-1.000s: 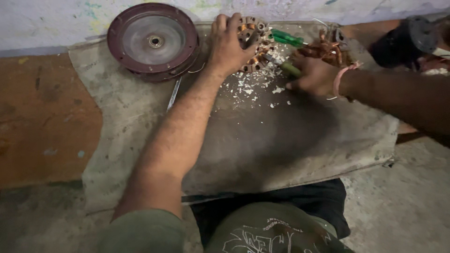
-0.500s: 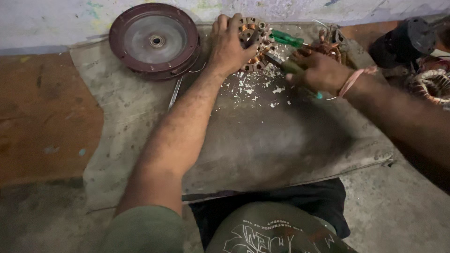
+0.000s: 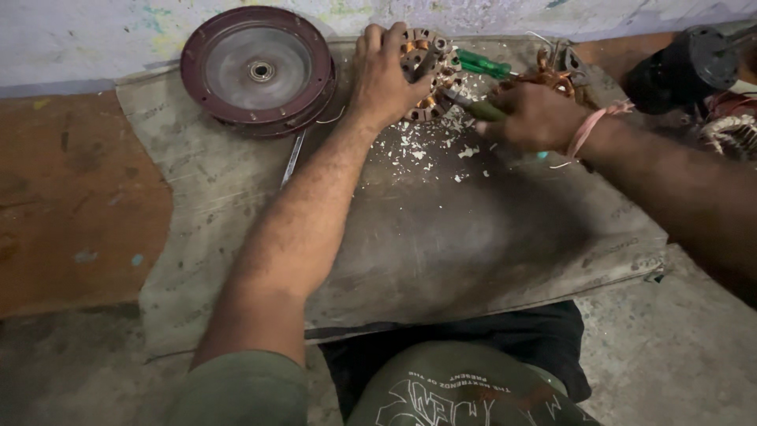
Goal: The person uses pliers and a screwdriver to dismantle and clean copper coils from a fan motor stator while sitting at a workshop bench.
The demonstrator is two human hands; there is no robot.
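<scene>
My left hand (image 3: 386, 75) grips a round motor stator (image 3: 432, 72) with copper windings, holding it down on a dirty grey mat (image 3: 441, 237) at the far edge. My right hand (image 3: 532, 114), with a pink band at the wrist, is closed on a green-handled tool (image 3: 482, 109) whose tip rests against the stator's right side. White paper scraps (image 3: 430, 150) lie scattered just below the stator. A second green-handled screwdriver (image 3: 482, 63) lies behind my right hand.
A maroon round motor cover (image 3: 259, 69) sits at the mat's far left, a thin metal rod (image 3: 293, 156) below it. Loose copper wire (image 3: 552, 71) lies at the far right. A black motor part (image 3: 686, 67) and another wound coil (image 3: 729, 134) sit off the mat's right edge.
My right hand has shifted slightly left toward the stator with the tool. My left hand stays on the stator.
</scene>
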